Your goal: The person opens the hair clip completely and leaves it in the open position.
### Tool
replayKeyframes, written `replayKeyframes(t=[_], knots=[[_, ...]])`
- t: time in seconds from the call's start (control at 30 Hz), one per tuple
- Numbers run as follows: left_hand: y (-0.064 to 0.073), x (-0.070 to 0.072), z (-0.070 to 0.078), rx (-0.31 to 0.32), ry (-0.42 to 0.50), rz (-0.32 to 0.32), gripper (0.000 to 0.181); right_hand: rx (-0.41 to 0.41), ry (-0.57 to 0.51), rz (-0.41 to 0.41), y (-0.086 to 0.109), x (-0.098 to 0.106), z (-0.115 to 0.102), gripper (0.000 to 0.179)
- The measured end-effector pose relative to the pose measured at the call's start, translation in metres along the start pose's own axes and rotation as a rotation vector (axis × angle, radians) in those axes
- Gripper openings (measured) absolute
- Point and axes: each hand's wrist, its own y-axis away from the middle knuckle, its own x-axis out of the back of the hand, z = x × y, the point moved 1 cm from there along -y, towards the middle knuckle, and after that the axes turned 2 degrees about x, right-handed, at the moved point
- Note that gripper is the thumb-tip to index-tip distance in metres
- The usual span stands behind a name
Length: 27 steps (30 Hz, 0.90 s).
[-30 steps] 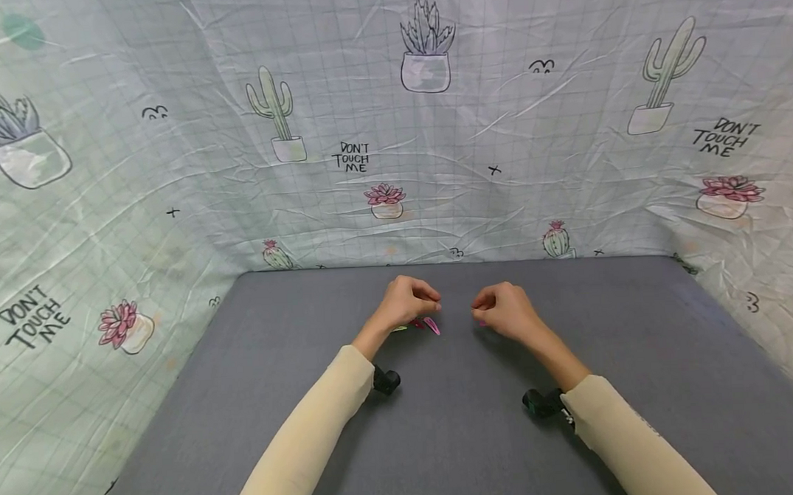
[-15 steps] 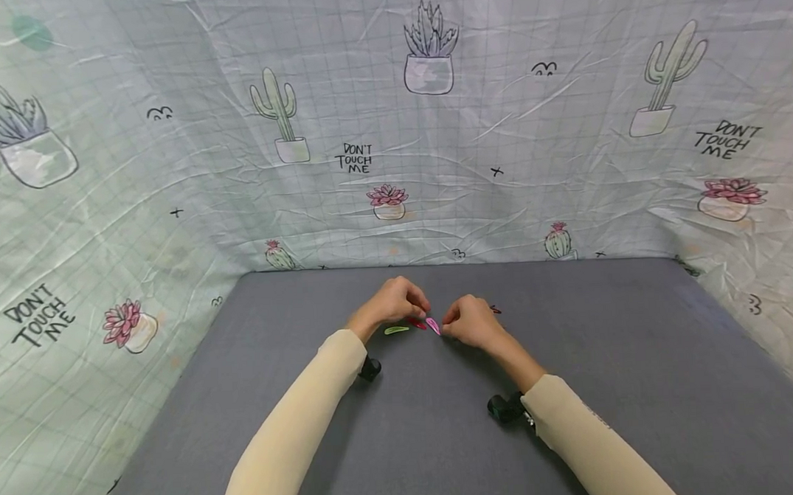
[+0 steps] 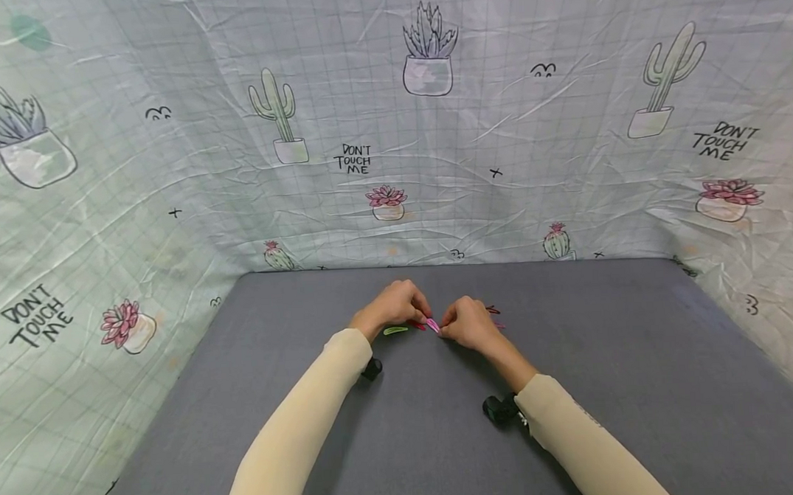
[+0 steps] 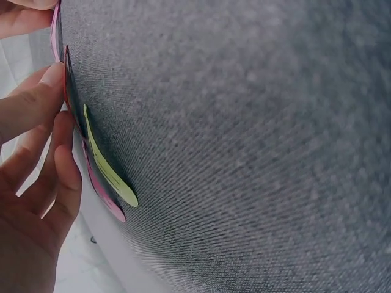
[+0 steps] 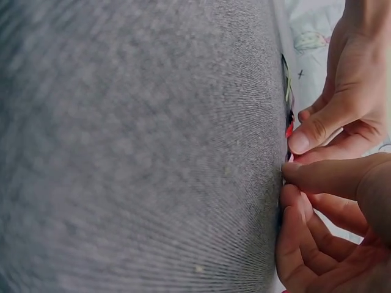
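Note:
A pink snap hair clip (image 3: 433, 325) lies on the grey table between the two hands. At its upper end, my left hand (image 3: 395, 304) pinches it between thumb and fingertips. My right hand (image 3: 469, 324) holds its lower end, and its fingers cover part of it. Right beside the left thumb is a red hair clip (image 4: 66, 91), partly hidden behind that hand. A yellow-green hair clip (image 4: 107, 168) lies farther left, with another pink clip (image 4: 101, 189) alongside it. In the right wrist view, the left thumb (image 5: 299, 141) and right thumb (image 5: 299, 174) nearly meet.
Beyond the right hand lie a dark red clip (image 3: 492, 310) and a pinkish clip (image 3: 499, 325). Grey cloth covers the table (image 3: 418, 438). A patterned curtain (image 3: 471, 133) rises along its back and sides.
The right hand has come left to the pink clip, uncovering the clips on the right. The left hand first drew slightly left, baring the green clip, then came back to the pink one.

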Motion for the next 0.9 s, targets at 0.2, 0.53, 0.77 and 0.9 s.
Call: replayKeyframes(t=[0.2,0.53,0.77,0.9], knots=[[-0.0022,-0.0015,-0.0002,-0.008,-0.017,-0.001,0.012,-0.014,-0.008,-0.008,-0.0010,-0.0006,0.0010,0.004],[-0.0003,-0.0005,0.0021,0.012,-0.027,0.006,0.009,-0.034,-0.016,-0.008,-0.0003,-0.0017,0.0010,0.006],[0.0010,0.0002,0.0015,0.010,-0.021,0.020,0.007,-0.038,-0.035,-0.011,0.0003,-0.0016,0.0014,0.008],[0.0030,0.0013,0.0025,0.010,-0.012,0.025,0.006,-0.039,-0.052,-0.008,0.0015,0.0002,0.0002,0.007]])
